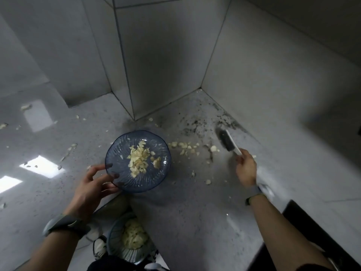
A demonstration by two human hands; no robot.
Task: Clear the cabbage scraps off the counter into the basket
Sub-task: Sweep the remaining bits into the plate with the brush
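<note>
Standing on the floor below the worktop's front edge, the basket holds a pale heap of cabbage, with a shoe just beside its left wall. The left hand, which has a watch on its wrist, grips the near-left rim of a blue glass plate. The plate sits at the inner corner of the worktop's front edge, and whether it rests on the surface or is held just above it cannot be determined. A loose pile of scraps lies at the plate's centre. To the right, the right hand is closed around the white handle of a brush, whose dark bristle head points toward the back corner of the worktop. Between the plate and the brush, a band of counter scraps lies on the surface, with single pieces nearer the front. Further pieces are scattered across the left part of the worktop. Dark specks spread toward the back corner, where the surface meets the grey tiled wall.
</note>
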